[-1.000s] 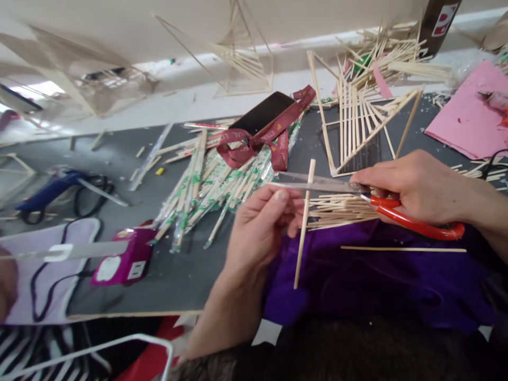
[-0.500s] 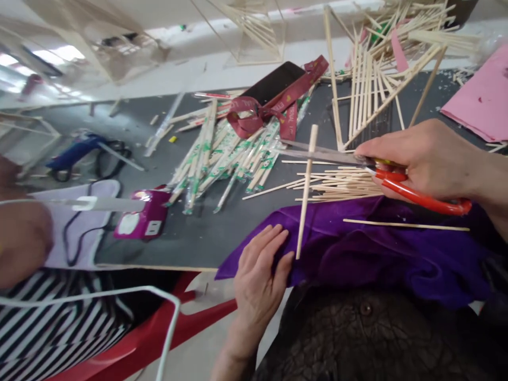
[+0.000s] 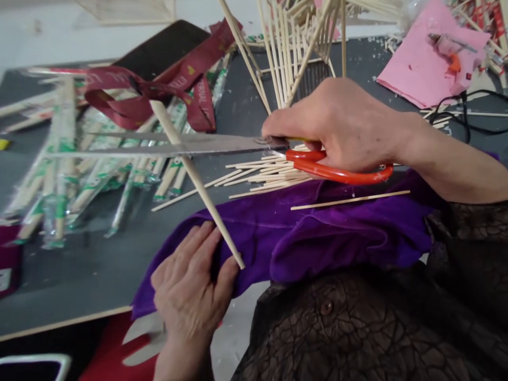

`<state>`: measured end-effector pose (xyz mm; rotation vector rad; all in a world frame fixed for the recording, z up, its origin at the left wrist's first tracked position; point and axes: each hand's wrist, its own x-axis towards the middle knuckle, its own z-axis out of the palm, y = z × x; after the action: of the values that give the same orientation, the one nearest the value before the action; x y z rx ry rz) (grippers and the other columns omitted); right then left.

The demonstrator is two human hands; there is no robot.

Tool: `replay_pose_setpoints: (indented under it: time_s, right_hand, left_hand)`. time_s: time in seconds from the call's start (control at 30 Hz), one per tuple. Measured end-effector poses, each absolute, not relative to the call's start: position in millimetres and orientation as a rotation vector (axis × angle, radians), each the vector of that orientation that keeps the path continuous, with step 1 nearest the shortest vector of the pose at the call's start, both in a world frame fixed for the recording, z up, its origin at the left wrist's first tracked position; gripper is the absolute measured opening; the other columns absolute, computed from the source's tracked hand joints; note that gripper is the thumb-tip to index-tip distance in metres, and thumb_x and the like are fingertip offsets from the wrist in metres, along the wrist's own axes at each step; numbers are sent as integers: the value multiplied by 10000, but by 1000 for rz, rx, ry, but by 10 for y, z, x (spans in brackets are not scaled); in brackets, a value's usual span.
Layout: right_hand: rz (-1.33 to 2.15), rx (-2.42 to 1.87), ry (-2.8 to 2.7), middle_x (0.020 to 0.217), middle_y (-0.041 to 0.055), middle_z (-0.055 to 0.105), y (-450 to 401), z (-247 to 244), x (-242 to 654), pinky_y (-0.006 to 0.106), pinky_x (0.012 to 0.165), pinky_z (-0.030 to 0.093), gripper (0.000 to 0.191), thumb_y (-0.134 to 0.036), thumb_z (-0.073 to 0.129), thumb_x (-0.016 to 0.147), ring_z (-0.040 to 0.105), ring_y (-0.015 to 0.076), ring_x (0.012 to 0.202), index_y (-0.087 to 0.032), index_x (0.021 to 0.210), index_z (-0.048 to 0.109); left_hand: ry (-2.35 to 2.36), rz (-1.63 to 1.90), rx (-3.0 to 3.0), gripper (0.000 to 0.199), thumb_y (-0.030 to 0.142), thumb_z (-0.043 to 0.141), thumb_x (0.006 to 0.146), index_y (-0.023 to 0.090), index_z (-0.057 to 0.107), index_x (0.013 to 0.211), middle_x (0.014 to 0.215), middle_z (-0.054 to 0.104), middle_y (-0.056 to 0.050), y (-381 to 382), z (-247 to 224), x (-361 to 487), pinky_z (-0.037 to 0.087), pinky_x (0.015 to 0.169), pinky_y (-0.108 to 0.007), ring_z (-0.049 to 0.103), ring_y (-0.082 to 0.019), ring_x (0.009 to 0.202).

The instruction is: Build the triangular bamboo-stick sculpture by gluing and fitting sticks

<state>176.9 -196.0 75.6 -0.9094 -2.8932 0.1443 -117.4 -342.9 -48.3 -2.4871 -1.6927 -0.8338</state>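
My right hand (image 3: 337, 129) grips a pair of scissors with red handles (image 3: 337, 172), their long blades pointing left and slightly parted. A chopstick (image 3: 198, 185) slants across the blades, its thick end up past them. Its lower end is between the thumb and fingers of my left hand (image 3: 194, 286), which rests on a purple cloth (image 3: 309, 238) at the table edge. Whether the chopstick lies between the blades or over them I cannot tell. One thin stick (image 3: 349, 200) lies on the cloth, and a pile of loose sticks (image 3: 273, 172) is beneath the scissors.
Wrapped chopsticks (image 3: 95, 180) are heaped at left, under a dark phone (image 3: 166, 50) with a red ribbon (image 3: 119, 98). A stick frame (image 3: 286, 58) stands behind my right hand. Pink cloth (image 3: 420, 63) with a glue gun (image 3: 452, 53) lies far right.
The view has turned right and come closer. The chopstick now leans left at its upper end, and the scissor blades show parted more clearly. Both hands keep their holds.
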Motion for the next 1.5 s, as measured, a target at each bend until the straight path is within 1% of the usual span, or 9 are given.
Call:
replay_pose_setpoints:
  time_s: [0.17,0.33,0.43,0.6,0.83,0.93,1.0,1.27,1.5]
  right_hand:
    - [41,-839,-2919,658,-47,487,-1979,759,1742,246,601,296,292,-369,397,929,556,106,719,-182,962,618]
    - [36,-795,-2921,599,-52,379,-2022,753,1718,240,622,349,245,-310,403,917,540,104,687,-185,882,611]
    - [29,-778,-2941,642,-46,347,-2069,753,1697,260,632,338,328,-346,327,922,526,108,688,-175,892,606]
    - [117,-694,-2830,670,-41,371,-2122,737,1719,269,587,245,352,-321,359,863,403,81,628,-137,962,643]
    - [183,-629,-2707,689,-55,468,-2069,651,1801,270,605,282,403,-318,404,794,311,64,607,-159,1064,657]
    - [187,-685,-2712,721,-55,492,-2091,675,1790,262,615,297,383,-307,413,801,334,66,630,-169,1071,647]
    - [197,-713,-2752,757,-42,516,-2115,710,1765,253,618,307,391,-300,399,825,371,68,649,-156,1102,634]
    - [224,-670,-2830,847,-5,604,-2131,733,1713,243,682,353,426,-286,329,890,524,95,747,-120,1140,630]
    - [153,-711,-2821,799,-5,617,-2120,732,1734,244,657,358,301,-324,405,903,569,136,746,-230,1087,623]
  left_hand:
    - [-1623,-920,-2432,480,216,641,807,176,605,1284,1215,667,-191,-3434,-525,-1106,459,970,-486,607,-344,1158]
    - [-1635,-903,-2385,389,259,604,836,113,653,1193,1184,679,-202,-3429,-531,-1058,469,953,-457,620,-323,1142]
    - [-1658,-907,-2351,370,293,573,862,95,664,1162,1175,683,-200,-3431,-536,-1036,464,957,-441,621,-305,1144]
    - [-1706,-892,-2338,364,350,515,895,114,672,1124,1178,694,-152,-3445,-555,-1073,442,988,-407,616,-253,1157]
    - [-1775,-793,-2328,363,339,510,877,225,642,1194,1278,652,-84,-3501,-583,-1092,390,1018,-395,569,-254,1221]
    - [-1700,-828,-2312,333,289,512,873,220,651,1168,1223,683,-94,-3516,-589,-1058,421,991,-389,596,-249,1191]
    - [-1608,-867,-2329,328,264,533,860,163,660,1145,1182,699,-128,-3509,-593,-1057,452,961,-397,613,-267,1166]
    - [-1547,-900,-2342,318,263,573,826,176,675,1113,1181,700,-124,-3447,-609,-1133,479,943,-404,642,-278,1118]
    - [-1632,-1016,-2330,404,213,610,820,247,634,1222,1217,684,-117,-3508,-446,-1014,486,931,-439,649,-302,1097]
